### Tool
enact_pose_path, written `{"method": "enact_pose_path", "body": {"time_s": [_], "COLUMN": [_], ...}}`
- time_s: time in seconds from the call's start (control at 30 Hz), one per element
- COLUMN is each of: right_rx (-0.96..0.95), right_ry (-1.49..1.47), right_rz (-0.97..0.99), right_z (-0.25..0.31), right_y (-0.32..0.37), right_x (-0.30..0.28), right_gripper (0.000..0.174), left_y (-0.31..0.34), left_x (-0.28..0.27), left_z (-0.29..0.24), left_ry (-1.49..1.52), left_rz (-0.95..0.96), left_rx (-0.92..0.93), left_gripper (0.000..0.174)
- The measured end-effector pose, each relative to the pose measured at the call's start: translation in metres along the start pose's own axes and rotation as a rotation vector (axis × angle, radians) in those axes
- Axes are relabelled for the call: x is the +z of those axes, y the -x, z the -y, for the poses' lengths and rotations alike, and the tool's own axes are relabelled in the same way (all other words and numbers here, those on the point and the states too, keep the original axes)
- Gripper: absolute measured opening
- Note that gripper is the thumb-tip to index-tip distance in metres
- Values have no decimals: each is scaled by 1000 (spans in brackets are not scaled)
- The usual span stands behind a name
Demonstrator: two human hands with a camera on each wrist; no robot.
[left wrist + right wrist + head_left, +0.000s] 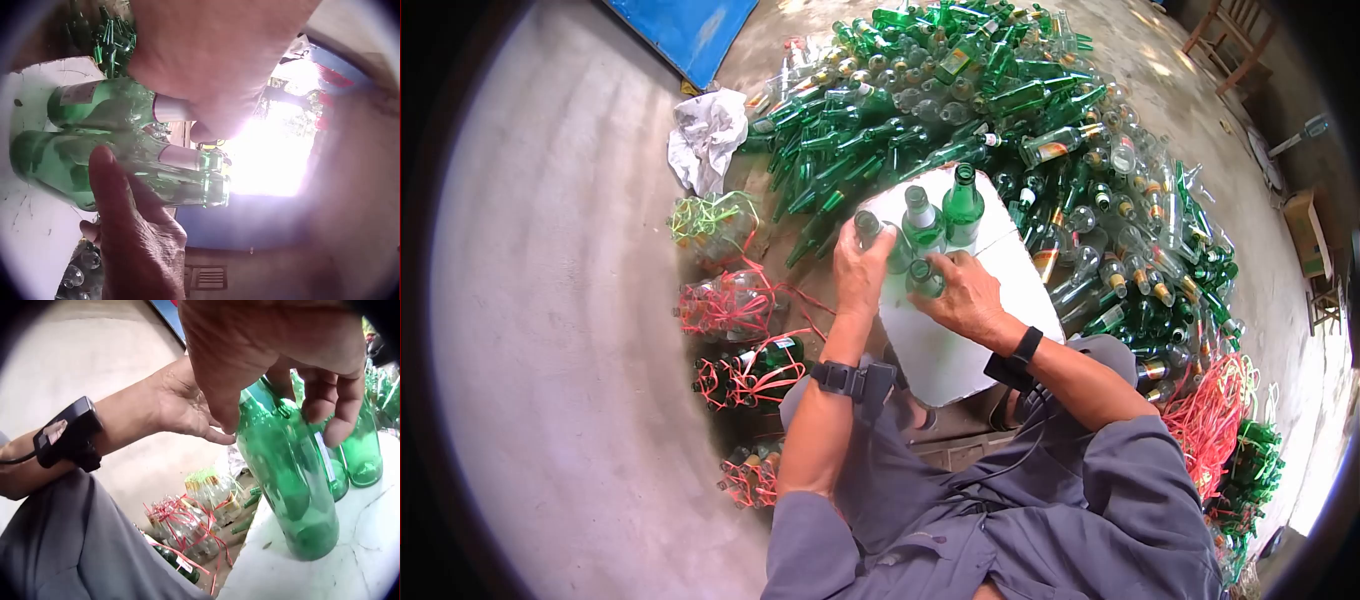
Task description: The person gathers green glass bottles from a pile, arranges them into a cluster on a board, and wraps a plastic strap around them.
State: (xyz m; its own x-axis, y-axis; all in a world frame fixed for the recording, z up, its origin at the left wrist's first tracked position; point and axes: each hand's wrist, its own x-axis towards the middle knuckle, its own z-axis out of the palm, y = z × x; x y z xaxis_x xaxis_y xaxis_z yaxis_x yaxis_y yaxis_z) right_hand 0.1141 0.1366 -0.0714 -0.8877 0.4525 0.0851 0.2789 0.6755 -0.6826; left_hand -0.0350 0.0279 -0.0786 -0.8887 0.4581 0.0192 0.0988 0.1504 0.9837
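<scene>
Green glass bottles stand upright on a white board (pixel 940 360) in front of the person's knees. At its left edge, my left hand (pixel 862 270) holds one bottle (pixel 898 257) by the neck, thumb and fingers around it. Nearer the body, my right hand (pixel 972 300) grips a second green bottle (pixel 924 282) near its top. The right wrist view shows the fingers and thumb on either side of this bottle (pixel 294 494). Just behind, a bottle with a pale neck label (pixel 921 228) and a clear green one (pixel 963 212) stand close together.
A large heap of loose bottles (pixel 1030 90) curves around the back and right. Bundles tied with red string (pixel 730 305) line the left floor. More red string (pixel 1205 430) lies at right. A white crumpled sack (pixel 705 140) and a blue panel (pixel 690 35) are at back left.
</scene>
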Motion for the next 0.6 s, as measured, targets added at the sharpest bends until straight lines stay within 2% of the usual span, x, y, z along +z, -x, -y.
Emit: {"method": "enact_pose_path", "body": {"time_s": [0.07,0.13,0.17,0.27,0.37,0.43,0.6], "right_rx": [72,245,247,225,230,240,133], "right_ry": [-5,-243,-247,-301,-341,-396,-431], "right_rz": [46,231,229,203,154,166,159], "right_z": [-4,-12,-15,-19,-16,-11,11], "right_y": [0,-2,-2,-3,-4,-6,-15], "right_x": [5,14,19,27,29,25,15], "right_gripper": [61,74,74,77,76,62,51], "left_y": [1,3,4,5,7,7,6], "left_x": [-1,1,2,4,8,6,5], "left_z": [3,5,6,-3,-10,-9,-7], "left_ry": [4,55,107,209,284,292,390], "left_rz": [16,13,8,9,39,62,87], "left_rx": [-118,-148,-180,-249,-247,-257,-304], "left_gripper": [29,33,36,33,33,34,35]}}
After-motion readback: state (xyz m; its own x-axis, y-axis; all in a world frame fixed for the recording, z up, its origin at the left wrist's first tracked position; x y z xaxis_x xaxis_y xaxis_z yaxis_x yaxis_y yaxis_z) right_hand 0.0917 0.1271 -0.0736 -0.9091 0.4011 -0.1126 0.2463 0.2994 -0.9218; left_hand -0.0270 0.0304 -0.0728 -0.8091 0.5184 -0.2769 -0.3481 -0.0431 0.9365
